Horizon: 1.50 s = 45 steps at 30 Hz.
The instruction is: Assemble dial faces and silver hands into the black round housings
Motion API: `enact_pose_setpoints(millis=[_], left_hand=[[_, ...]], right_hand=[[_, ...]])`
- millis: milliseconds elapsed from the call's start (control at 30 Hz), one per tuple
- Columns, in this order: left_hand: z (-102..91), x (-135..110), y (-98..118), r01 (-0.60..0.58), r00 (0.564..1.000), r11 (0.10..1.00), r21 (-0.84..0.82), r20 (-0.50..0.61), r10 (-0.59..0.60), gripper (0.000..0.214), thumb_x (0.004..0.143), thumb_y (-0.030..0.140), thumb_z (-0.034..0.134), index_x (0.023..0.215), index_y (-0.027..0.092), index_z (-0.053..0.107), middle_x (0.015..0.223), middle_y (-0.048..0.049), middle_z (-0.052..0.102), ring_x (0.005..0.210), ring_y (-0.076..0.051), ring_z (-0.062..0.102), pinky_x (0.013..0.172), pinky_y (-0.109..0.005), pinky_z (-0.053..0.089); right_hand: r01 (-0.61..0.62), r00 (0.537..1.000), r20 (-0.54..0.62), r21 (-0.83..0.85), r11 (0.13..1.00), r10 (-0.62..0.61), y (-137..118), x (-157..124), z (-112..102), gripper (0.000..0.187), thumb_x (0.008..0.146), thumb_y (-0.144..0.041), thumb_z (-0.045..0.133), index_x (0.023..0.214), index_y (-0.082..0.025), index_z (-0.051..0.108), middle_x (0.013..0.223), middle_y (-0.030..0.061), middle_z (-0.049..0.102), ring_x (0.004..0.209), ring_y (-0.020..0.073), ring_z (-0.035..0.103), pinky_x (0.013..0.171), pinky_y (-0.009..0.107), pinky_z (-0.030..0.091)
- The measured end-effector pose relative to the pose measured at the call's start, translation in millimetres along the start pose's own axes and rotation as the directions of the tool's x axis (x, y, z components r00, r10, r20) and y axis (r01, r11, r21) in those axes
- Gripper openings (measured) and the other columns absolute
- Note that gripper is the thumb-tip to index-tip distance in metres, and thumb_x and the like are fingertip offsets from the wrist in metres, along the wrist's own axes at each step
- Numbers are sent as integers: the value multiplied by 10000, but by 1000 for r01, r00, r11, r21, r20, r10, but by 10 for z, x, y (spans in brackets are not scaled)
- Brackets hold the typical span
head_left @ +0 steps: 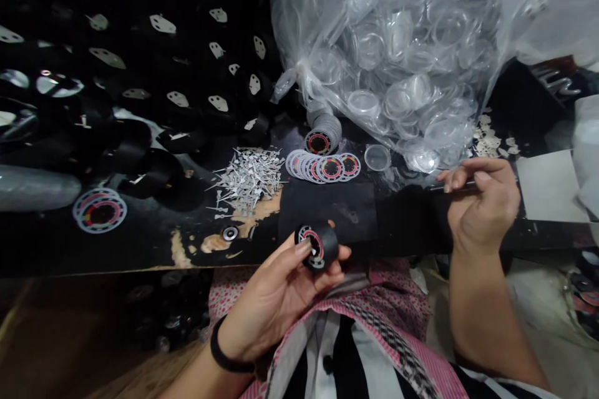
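My left hand (pixel 283 283) is closed around a small black round gauge (pixel 327 243), tilted on its side above the table's front edge. A dial face with red and white markings shows at its open end, and my thumb rests against that face. Farther right, my right hand (pixel 484 199) hovers over the table with fingers curled; a thin dark rod-like thing shows at its fingertips, too unclear to name. Nearest to it are the clear plastic lids (pixel 423 156). Beyond the gauge lie a fanned row of dial faces (pixel 331 168) and a heap of white pointers (pixel 250 177).
A big clear bag (pixel 397 43) of plastic lids fills the back right. Several black gauge housings (pixel 178 100) with pale metal plates crowd the back left. Loose dial faces (pixel 100 211) lie at left, a small metal ring (pixel 229 234) near the front edge, a white card (pixel 550 187) at right.
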State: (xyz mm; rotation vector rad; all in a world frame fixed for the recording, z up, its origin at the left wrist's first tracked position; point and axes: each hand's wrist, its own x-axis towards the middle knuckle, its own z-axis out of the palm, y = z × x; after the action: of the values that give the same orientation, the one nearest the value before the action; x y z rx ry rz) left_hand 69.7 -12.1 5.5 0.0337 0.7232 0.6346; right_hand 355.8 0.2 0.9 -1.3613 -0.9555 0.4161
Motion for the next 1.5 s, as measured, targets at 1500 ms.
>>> enact_pose_setpoints(millis=[1500], left_hand=[[105, 17, 24, -360, 893, 791, 495, -63, 446, 316, 796, 258, 772, 1112, 249, 758, 1168, -42, 765, 1195, -262, 652, 1028, -320, 488]], right_hand=[[397, 723, 691, -425, 813, 8, -677, -591, 1213, 439, 1056, -404, 303, 697, -219, 476, 660, -5, 566, 658, 146, 525, 662, 308, 343]])
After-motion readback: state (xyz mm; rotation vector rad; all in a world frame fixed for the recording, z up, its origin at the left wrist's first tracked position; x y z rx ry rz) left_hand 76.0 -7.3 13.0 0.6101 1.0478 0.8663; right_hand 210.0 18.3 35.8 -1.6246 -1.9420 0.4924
